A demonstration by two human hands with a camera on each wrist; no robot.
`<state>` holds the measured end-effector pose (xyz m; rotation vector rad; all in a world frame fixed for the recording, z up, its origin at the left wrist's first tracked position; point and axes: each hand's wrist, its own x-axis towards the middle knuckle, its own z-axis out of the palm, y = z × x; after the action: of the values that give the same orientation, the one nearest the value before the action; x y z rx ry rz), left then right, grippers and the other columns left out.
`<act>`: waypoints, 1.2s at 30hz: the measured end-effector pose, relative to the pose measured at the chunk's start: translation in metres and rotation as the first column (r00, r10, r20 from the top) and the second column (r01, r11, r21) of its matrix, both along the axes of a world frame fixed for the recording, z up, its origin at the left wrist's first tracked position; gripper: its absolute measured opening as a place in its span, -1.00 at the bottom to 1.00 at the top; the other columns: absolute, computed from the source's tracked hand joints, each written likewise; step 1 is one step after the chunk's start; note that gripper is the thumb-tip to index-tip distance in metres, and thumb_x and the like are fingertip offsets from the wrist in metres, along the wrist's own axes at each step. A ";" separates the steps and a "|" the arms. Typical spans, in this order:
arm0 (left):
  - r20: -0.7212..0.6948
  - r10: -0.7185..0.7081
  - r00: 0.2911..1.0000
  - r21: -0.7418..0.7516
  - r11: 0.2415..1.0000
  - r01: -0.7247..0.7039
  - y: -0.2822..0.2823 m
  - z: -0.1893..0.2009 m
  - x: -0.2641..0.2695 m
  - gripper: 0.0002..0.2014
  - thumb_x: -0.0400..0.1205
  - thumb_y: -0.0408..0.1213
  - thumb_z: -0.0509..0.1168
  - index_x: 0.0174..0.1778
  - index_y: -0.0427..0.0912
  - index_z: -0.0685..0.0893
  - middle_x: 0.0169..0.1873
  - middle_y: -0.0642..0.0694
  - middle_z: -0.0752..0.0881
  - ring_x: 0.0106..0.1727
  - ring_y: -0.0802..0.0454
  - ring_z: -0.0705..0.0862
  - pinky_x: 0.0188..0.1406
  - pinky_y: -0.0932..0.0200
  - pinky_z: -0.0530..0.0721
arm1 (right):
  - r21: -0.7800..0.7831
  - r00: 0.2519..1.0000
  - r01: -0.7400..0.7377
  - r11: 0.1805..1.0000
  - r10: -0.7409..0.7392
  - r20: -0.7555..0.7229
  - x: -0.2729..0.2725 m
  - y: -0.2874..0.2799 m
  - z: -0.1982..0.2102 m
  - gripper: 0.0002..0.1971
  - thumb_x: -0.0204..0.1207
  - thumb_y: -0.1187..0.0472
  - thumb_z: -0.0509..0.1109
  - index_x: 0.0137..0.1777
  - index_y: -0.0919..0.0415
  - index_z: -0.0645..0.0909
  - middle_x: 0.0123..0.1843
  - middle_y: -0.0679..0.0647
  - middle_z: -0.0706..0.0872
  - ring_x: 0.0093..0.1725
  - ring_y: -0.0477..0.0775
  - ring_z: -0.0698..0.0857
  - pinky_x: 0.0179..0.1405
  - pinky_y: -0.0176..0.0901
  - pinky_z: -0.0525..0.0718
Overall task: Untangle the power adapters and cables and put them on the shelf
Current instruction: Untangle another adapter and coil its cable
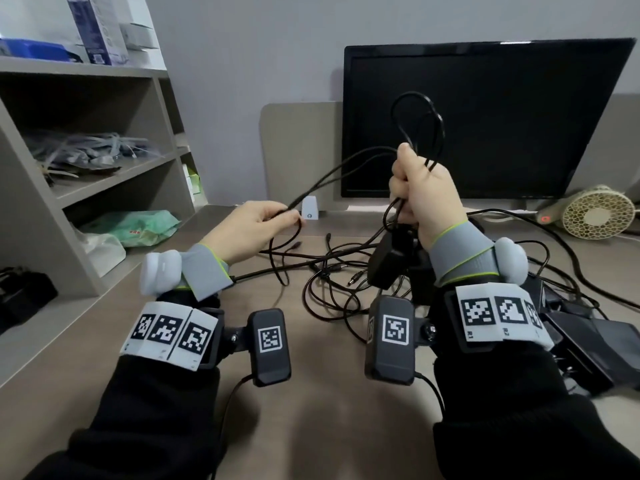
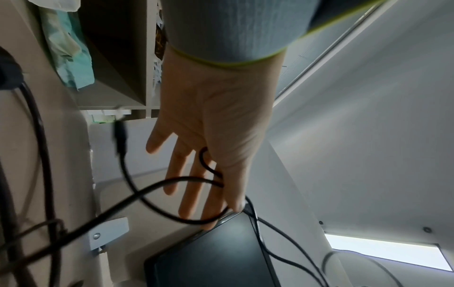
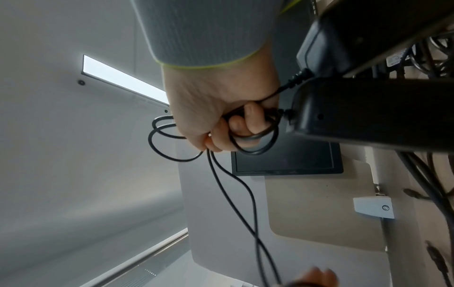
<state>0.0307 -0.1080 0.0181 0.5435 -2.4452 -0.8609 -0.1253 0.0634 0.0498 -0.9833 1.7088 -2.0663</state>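
Note:
My right hand (image 1: 420, 194) is raised above the desk and grips a bundle of looped thin black cable (image 1: 420, 123); in the right wrist view the fingers (image 3: 242, 124) curl round the coils. A black power adapter (image 1: 386, 261) hangs below that fist, seen close as the adapter (image 3: 368, 114). Two strands run left to my left hand (image 1: 256, 225), which pinches the cable (image 1: 332, 174) between thumb and fingers; in the left wrist view the cable (image 2: 172, 209) crosses the straight fingers (image 2: 189, 178). A tangle of cables (image 1: 332, 282) lies on the desk.
A grey shelf unit (image 1: 114, 181) stands at the left with bags and boxes on it. A black monitor (image 1: 485, 116) stands behind the hands. More black adapters (image 1: 588, 341) lie at the right, and a small fan (image 1: 597, 211) sits at the far right.

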 end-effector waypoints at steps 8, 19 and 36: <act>-0.023 -0.106 0.994 -0.119 0.988 0.103 0.039 0.018 -0.011 -0.69 0.62 0.06 0.21 -0.04 -0.01 0.79 -0.41 0.02 0.66 -0.35 0.14 0.59 -0.21 0.11 0.55 | 0.320 0.939 -0.077 0.944 0.177 -0.296 0.031 -0.020 -0.008 -0.49 0.55 -0.15 0.33 -0.16 0.40 0.66 -0.54 -0.10 0.35 -0.64 -0.21 0.31 -0.61 -0.38 0.28; -0.087 -0.110 0.990 -0.043 0.993 0.107 0.045 0.019 -0.013 -0.72 0.71 -0.06 0.18 -0.17 0.01 0.77 -0.69 0.27 0.51 -0.54 0.32 0.46 -0.40 0.41 0.35 | 0.229 0.957 -0.050 0.972 0.112 -0.268 0.028 -0.023 -0.010 -0.69 0.61 0.17 0.29 -0.40 0.09 0.61 -0.54 0.03 0.32 -0.68 -0.18 0.26 -0.69 -0.47 0.21; -0.404 -0.090 0.910 0.112 0.983 0.147 0.022 0.019 0.001 -0.88 0.26 -0.07 0.25 -0.58 0.05 0.58 -0.23 0.03 0.64 -0.10 0.19 0.60 -0.03 0.28 0.53 | 0.032 0.983 0.166 0.986 -0.168 0.071 -0.001 -0.013 -0.011 -0.67 0.60 0.23 0.18 -0.42 0.07 0.53 -0.38 -0.01 0.52 -0.49 -0.12 0.34 -0.51 -0.34 0.29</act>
<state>0.0316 -0.0862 0.0371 0.2356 -2.0705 -1.0827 -0.1266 0.0501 0.0393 -0.7696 1.8311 -2.1477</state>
